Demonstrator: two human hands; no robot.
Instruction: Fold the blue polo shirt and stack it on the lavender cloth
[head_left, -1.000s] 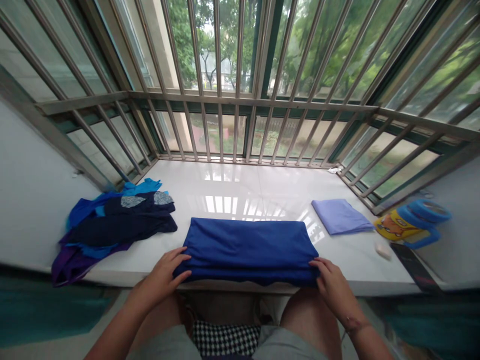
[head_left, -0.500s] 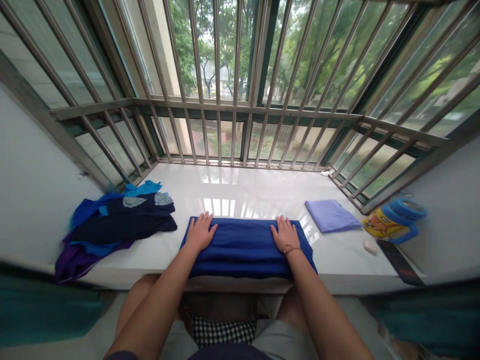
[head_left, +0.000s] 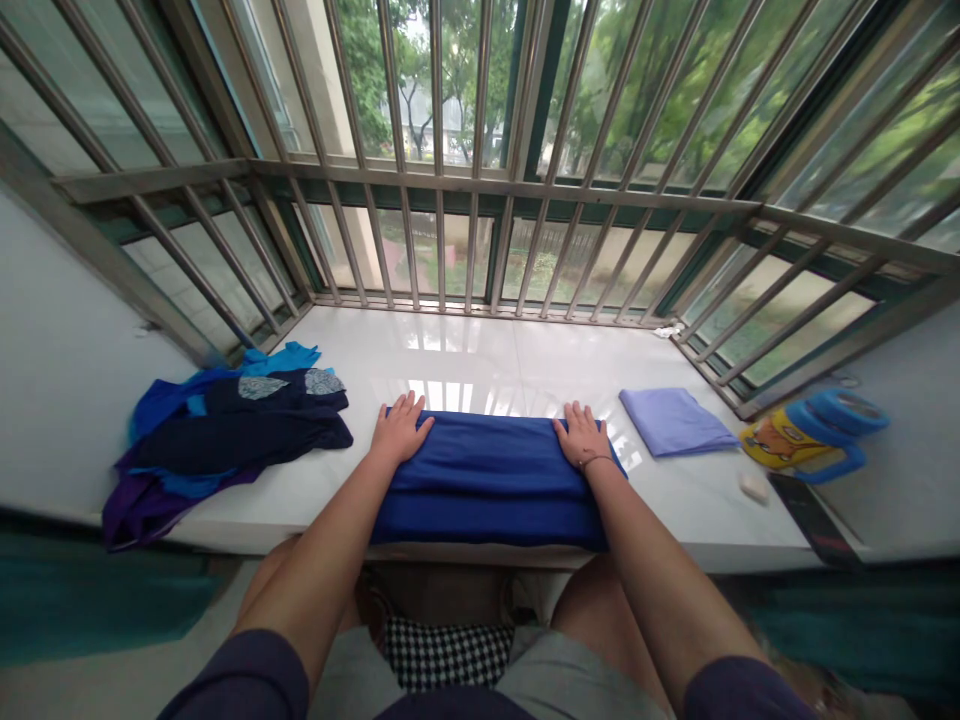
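Note:
A dark blue piece of clothing (head_left: 491, 470), folded into a wide rectangle, lies in front of me along the near edge of the white sill. On its far left corner my left hand (head_left: 401, 428) rests flat, fingers stretched out. My right hand (head_left: 581, 437), with a thin bracelet at the wrist, presses flat on the far right corner in the same way. Both hands are open and grip nothing. Shallow creases run across the cloth between them. What lies under the palms is hidden.
To the left is a loose heap of blue, navy and purple clothes (head_left: 240, 430). On the right lie a folded lavender cloth (head_left: 679, 422), a blue and yellow jug (head_left: 802, 435), a small pale object (head_left: 754, 487) and a black phone (head_left: 814, 520). Metal window bars (head_left: 472, 185) enclose the sill.
Both hands have slid outward to the far corners of the blue cloth, and its near part shows flatter. My view has shifted slightly.

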